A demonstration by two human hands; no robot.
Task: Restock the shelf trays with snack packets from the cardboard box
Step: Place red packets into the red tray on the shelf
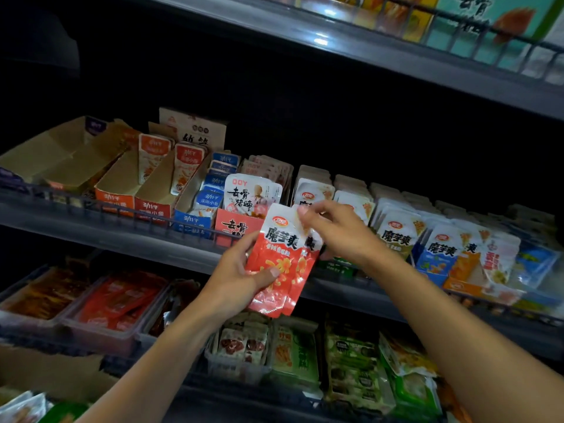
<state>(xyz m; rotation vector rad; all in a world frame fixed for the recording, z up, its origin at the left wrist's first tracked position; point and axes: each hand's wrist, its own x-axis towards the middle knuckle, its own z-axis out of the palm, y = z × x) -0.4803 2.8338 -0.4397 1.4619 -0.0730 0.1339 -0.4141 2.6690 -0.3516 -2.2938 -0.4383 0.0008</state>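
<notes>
My left hand (241,277) grips a small stack of red and white snack packets (279,254) in front of the middle shelf, thumb across the front packet. My right hand (332,230) pinches the top edge of a packet at the back of that stack. Just behind the hands stands a row of like packets (314,192) in the middle shelf's tray. The cardboard box (61,374) shows as a brown flap at the lower left.
The middle shelf (122,233) carries open orange and blue display cartons (143,190) on the left and more packet rows (396,230) on the right. Plastic trays of red packets (116,303) sit on the shelf below. A top shelf (396,47) overhangs.
</notes>
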